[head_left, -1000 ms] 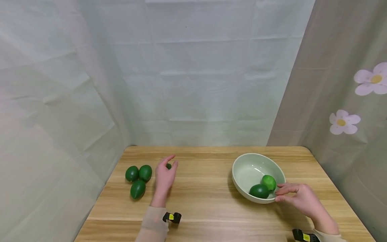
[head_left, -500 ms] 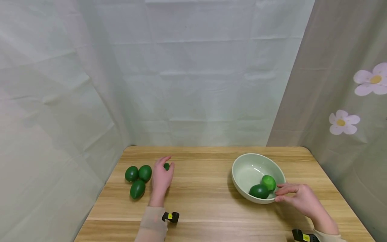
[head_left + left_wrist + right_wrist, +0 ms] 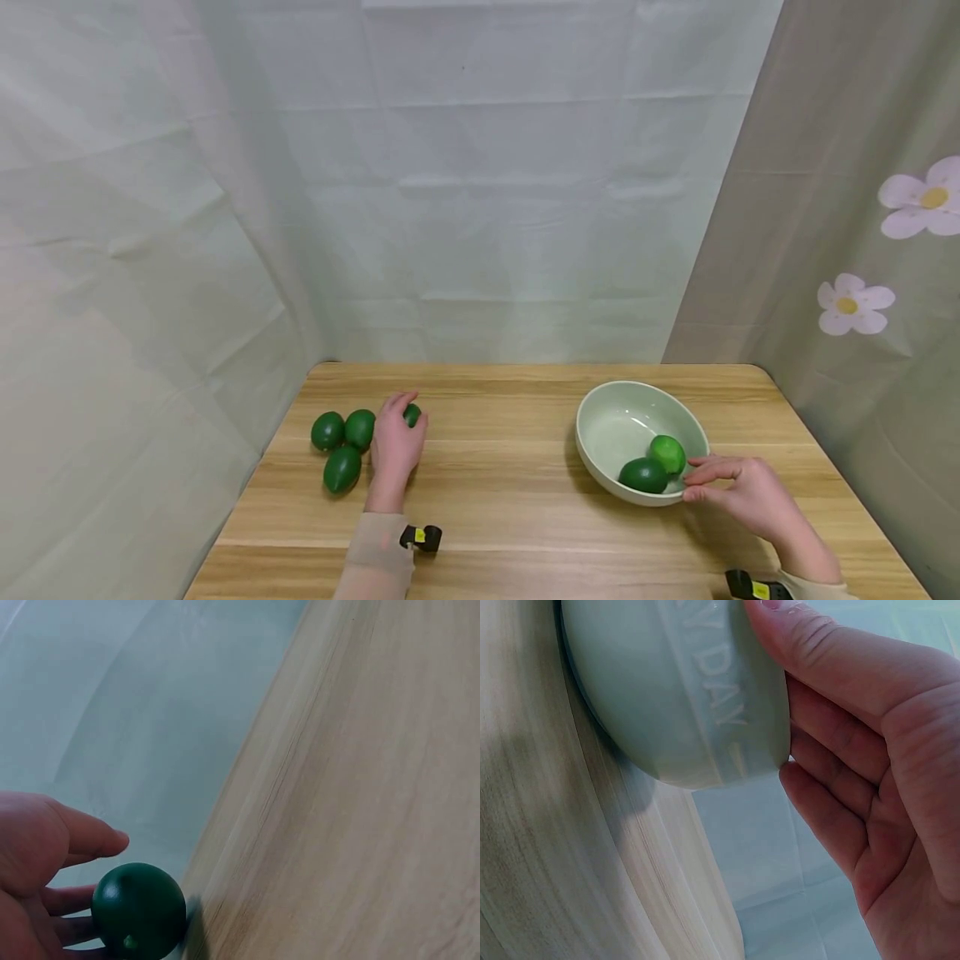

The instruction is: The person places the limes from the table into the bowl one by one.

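My left hand [image 3: 397,446] is around a dark green avocado [image 3: 411,415] on the table. In the left wrist view, the fingers [image 3: 71,900] lie behind this avocado [image 3: 139,911], while the thumb stands apart from it. At the right, my right hand [image 3: 742,492] pinches the rim of a pale green bowl [image 3: 611,425], thumb outside and fingers over the edge. Inside the bowl lie an avocado [image 3: 642,475] and a bright green lime [image 3: 667,454]. The right wrist view shows the bowl's outer wall [image 3: 682,697] with raised letters.
Three more avocados [image 3: 327,431] sit clustered left of my left hand, the nearest one close to it. The wooden table [image 3: 495,467] ends at the back against a pale curtain [image 3: 495,250]. A flowered curtain [image 3: 847,383] hangs on the right.
My left hand has moved slightly left and closer around the avocado, its thumb and fingers drawing nearer. The right hand and the bowl have stayed put.
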The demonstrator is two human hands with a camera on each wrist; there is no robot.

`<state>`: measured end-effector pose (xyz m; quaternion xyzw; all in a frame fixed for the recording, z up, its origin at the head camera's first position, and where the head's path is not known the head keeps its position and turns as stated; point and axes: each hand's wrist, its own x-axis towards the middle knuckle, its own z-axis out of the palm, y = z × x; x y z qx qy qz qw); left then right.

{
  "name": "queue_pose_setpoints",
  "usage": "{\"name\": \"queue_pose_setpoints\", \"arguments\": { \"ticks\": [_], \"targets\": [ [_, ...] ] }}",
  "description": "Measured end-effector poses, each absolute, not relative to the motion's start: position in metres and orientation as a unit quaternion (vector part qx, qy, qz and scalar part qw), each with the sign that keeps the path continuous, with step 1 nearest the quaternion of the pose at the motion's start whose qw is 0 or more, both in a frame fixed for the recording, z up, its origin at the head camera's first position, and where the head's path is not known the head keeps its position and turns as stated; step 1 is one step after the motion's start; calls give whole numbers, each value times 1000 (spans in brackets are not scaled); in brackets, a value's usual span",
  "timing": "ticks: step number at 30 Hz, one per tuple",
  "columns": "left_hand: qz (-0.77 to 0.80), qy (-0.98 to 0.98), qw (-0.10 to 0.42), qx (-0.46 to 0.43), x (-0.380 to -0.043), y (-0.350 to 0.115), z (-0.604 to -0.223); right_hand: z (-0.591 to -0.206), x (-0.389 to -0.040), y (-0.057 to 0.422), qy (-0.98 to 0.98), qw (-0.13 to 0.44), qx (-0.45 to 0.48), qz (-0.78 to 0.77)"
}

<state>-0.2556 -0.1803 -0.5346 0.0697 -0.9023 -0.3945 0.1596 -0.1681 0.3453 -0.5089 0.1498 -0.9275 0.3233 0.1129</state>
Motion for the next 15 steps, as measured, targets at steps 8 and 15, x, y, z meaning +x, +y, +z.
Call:
{"name": "queue_pose_setpoints", "arguments": {
  "ticks": [8, 15],
  "targets": [
    [-387, -906, 143, 90, -255, -182, -534, -508, -167, 345, -928, 110, 145, 325],
    [-388, -907, 130, 97, -254, -183, -533, -507, -168, 345, -932, 104, 139, 317]
  ]
}}
